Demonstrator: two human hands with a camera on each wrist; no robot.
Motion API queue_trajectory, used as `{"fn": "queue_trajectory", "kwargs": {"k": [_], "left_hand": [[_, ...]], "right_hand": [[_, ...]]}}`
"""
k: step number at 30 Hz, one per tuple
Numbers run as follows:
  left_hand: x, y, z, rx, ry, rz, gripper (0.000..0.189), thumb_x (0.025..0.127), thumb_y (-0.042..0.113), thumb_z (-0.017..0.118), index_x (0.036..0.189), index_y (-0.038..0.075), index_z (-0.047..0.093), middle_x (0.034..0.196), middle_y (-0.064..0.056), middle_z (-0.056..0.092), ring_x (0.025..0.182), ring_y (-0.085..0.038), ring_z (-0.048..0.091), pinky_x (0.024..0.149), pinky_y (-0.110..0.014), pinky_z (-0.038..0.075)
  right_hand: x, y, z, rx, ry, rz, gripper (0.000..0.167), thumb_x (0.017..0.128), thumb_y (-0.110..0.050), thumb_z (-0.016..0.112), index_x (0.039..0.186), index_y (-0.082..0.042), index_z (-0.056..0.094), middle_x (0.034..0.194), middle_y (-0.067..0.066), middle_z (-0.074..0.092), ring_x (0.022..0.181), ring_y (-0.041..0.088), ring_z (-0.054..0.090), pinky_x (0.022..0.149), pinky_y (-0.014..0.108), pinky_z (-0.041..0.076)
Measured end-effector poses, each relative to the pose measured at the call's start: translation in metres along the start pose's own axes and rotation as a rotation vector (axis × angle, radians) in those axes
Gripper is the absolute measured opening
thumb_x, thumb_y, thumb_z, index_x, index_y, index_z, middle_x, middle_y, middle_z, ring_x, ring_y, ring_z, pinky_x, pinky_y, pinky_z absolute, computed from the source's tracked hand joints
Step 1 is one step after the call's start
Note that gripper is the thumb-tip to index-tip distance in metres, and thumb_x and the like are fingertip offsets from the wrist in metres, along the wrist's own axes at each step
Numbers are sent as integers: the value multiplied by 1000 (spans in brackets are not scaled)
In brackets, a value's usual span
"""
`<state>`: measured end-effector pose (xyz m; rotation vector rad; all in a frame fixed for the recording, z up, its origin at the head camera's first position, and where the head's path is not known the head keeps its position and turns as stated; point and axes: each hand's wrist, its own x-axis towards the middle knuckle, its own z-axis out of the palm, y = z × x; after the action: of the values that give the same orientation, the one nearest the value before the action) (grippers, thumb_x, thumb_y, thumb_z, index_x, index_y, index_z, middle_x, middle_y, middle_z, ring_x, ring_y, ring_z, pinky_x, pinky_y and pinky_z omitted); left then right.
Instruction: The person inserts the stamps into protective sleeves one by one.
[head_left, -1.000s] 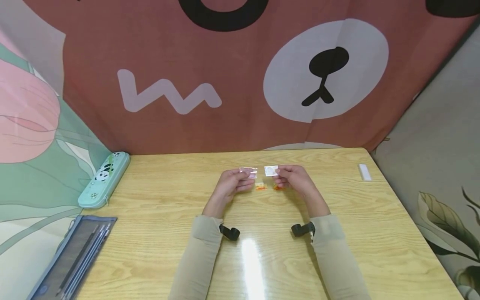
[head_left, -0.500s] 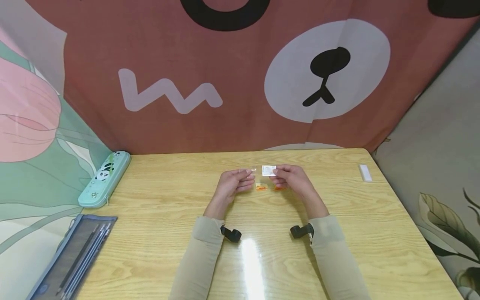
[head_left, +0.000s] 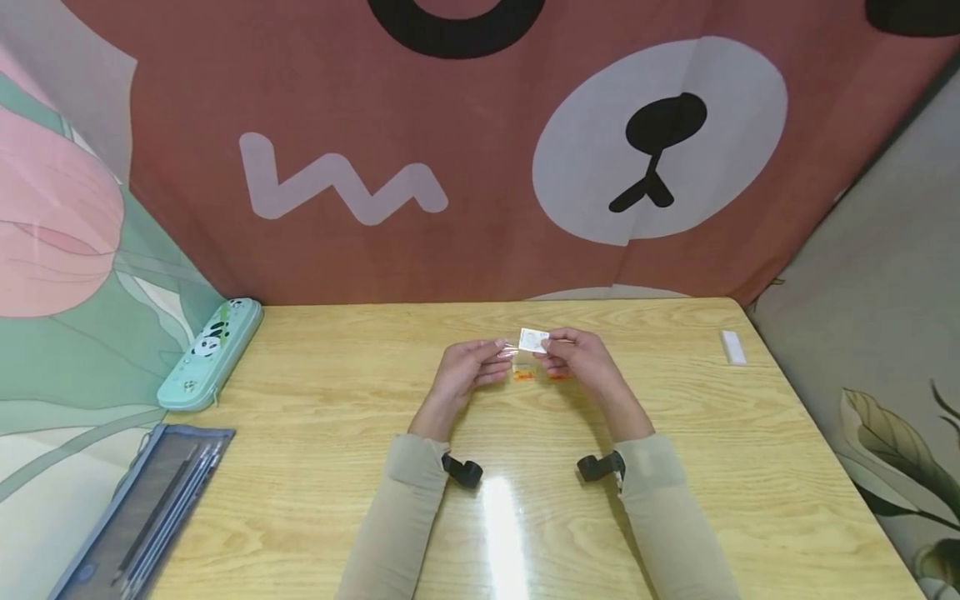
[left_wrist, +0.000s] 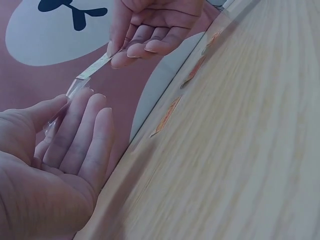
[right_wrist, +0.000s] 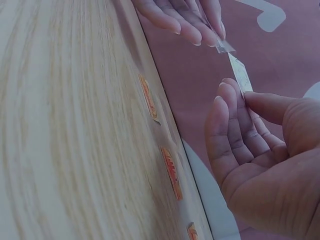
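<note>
My left hand pinches a small clear plastic sleeve between thumb and fingers, above the table's far part. Facing it, my right hand pinches a small thin white card with a faint print on it, by its right end. The card's free end is right at the sleeve's edge in both wrist views, slightly tilted. Below the hands, small flat orange-and-white pieces lie in a row on the table; another orange piece is partly behind my right hand in the head view.
A mint panda pencil case lies at the table's left edge. Nearer stands a blue-edged mesh pouch with several pencils inside. A white block sits at the far right. A bear-print cloth hangs behind the wooden table.
My right hand has moved left with the white card, closing the gap to the sleeve. The sleeve has turned in my left hand, which otherwise stays nearly in place.
</note>
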<state>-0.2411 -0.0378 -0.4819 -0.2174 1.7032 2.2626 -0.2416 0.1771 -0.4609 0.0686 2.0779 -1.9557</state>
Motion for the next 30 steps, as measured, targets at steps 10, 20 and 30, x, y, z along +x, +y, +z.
{"fn": "queue_trajectory", "kwargs": {"k": [10,20,30], "left_hand": [[-1,1,1,-3,5,10,29,97,17,69,117,-5,71,88,-7,79,81,-16,77,82,-36,63],[-2,6,0,-5,-5,21,31,98,19,69,117,-5,70,89,-7,79,85,-19,78,86,-40,61],[-5,8,0,-25,24,21,28,96,17,71,115,-4,71,85,-7,79,79,-16,77,84,-39,62]], "right_hand": [[1,1,0,-54,-21,0,30,102,-14,60,125,4,54,86,-2,77,74,10,72,72,27,61],[-2,-2,2,-21,-30,-7,29,101,-13,61,124,4,54,84,-2,76,72,9,71,71,26,61],[-2,-2,8,-32,-41,-21,28,101,-11,61,122,5,55,82,-2,75,73,10,71,71,26,61]]}}
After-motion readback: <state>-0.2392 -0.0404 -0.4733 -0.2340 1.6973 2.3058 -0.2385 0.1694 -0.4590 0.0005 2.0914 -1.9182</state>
